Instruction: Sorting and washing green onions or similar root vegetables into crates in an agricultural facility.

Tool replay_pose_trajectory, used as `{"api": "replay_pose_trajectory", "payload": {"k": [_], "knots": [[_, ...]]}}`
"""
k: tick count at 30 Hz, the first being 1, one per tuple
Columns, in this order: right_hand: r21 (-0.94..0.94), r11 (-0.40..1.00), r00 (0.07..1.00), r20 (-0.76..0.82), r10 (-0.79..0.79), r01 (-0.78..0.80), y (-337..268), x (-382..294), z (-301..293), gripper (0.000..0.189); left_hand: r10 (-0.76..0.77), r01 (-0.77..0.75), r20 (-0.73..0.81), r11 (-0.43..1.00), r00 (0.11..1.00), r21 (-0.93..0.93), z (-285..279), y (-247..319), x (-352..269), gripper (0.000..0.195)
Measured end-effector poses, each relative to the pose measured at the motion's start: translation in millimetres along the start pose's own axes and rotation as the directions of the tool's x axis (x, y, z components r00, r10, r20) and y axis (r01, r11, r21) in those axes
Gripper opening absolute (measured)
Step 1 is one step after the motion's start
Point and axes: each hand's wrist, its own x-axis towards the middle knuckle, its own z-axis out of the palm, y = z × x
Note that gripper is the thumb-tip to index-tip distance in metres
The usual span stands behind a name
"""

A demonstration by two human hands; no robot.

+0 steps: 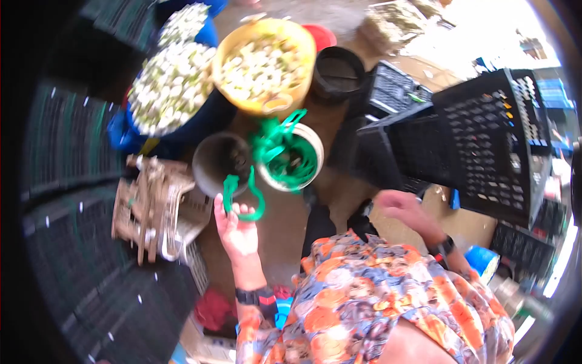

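My left hand (pixel 238 230), palm up, has its fingers curled around a green plastic strip (pixel 260 207) that bends into a loop. Just beyond it is a grey bucket (pixel 204 170) with a dark inside. To that bucket's right, a white bucket (pixel 319 145) holds tangled green strips (pixel 291 164), some hanging over its rim. My right hand (pixel 400 207) is blurred, above the floor near the dark crates; its fingers look bent, and whether it holds anything is unclear. Farther off, a yellow tub (pixel 254 107) contains pale, whitish-green produce.
Blue tubs of similar produce (pixel 170 91) stand at upper left. A black round container (pixel 338 75) is beside the yellow tub. Black plastic crates (pixel 486 145) rise on the right, and more dark crates line the left. A wooden stool (pixel 148 209) stands left of my left hand.
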Motion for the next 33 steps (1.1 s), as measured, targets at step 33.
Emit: {"api": "replay_pose_trajectory", "payload": {"k": [33], "knots": [[-0.981, 0.187, -0.273, -0.165, -0.948, -0.057, -120.0, -372.1, -241.7, 0.014, 0.199, 0.243, 0.872, 0.911, 0.447, -0.332, 382.9, 46.0, -29.1, 0.013]]}}
